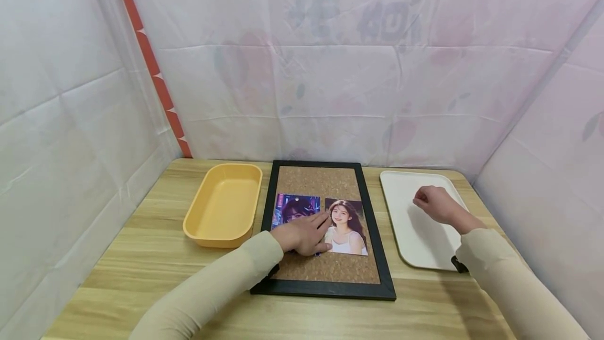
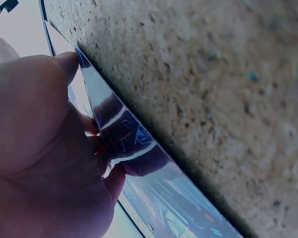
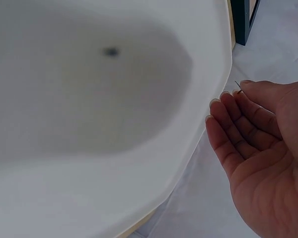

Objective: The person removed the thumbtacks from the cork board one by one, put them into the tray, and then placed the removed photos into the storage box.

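Note:
My left hand [image 1: 308,232] lies flat across a purple-and-blue picture [image 1: 296,202] on the cork board [image 1: 330,272], covering much of it. Its fingertips reach the left edge of a photo of a long-haired person in white [image 1: 351,235]. In the left wrist view the thumb touches the edge of the glossy purple picture [image 2: 134,134]. A small pale pin head [image 1: 297,199] shows near that picture's top. Above the white tray [image 1: 406,245], my right hand [image 1: 436,204] pinches a thin metal pin [image 3: 237,86] between thumb and forefinger, its point sticking out.
A yellow bin [image 1: 226,209] stands left of the board's black frame [image 1: 325,288]. On the tray is a blurred dark spot [image 3: 111,51]. The wooden table [image 1: 127,261] is bordered by a pale curtain [image 1: 330,83] at the back and sides.

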### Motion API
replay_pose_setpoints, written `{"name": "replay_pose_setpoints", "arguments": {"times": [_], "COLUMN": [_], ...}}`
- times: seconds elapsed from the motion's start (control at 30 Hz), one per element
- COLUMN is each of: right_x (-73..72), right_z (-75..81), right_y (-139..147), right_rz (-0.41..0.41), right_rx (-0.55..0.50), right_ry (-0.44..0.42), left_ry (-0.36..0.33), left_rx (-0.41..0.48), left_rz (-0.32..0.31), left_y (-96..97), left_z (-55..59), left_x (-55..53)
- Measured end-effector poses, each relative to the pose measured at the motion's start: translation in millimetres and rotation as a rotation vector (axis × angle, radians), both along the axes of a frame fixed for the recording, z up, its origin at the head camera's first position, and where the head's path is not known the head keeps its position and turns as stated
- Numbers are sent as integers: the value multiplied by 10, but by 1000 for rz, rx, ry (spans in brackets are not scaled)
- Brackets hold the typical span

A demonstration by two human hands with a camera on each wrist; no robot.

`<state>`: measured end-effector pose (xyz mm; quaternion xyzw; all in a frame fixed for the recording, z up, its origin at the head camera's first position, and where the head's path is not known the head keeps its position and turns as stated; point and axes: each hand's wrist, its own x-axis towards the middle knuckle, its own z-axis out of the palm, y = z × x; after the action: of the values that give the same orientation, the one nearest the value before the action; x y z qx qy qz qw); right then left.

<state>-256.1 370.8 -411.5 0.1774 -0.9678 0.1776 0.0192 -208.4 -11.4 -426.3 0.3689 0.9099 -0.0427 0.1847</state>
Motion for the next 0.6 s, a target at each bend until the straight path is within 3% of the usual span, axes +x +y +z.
{"name": "replay_pose_setpoints", "arguments": {"times": [0.6], "right_x": [-27], "right_z": [-55], "right_y": [97], "right_rz": [-46], "right_rx": [12], "right_ry": [-44], "left_ry": [10], "left_rx": [-10], "left_rz": [-14], "left_y": [5], "left_z": [-64], "left_x": [-28]}}
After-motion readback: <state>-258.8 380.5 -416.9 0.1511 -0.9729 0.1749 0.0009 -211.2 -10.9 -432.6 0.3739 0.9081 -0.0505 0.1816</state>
